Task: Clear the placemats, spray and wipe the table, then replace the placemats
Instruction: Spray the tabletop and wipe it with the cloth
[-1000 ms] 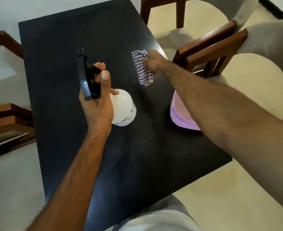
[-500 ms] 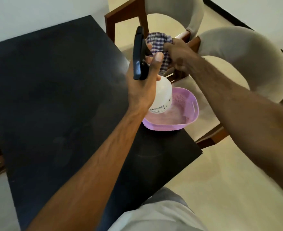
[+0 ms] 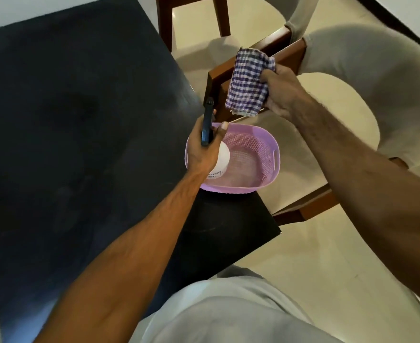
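My left hand (image 3: 204,152) grips a white spray bottle (image 3: 221,159) by its black trigger head, holding it inside the left end of a purple plastic basket (image 3: 265,154). The basket sits at the right edge of the black table (image 3: 75,125), partly over the edge. My right hand (image 3: 280,92) holds a folded purple-and-white checked cloth (image 3: 249,82) in the air above and behind the basket, over a chair. No placemats are visible on the table.
Two wooden chairs with beige cushions (image 3: 352,78) stand close to the table's right side, one just behind the basket. A further wooden chair frame (image 3: 191,18) is at the top. Beige tiled floor (image 3: 315,256) lies to the right.
My left hand has lowered the spray bottle down into the basket. My right hand has moved the cloth rightward, away from the bottle. The view has shifted toward the table's right edge.
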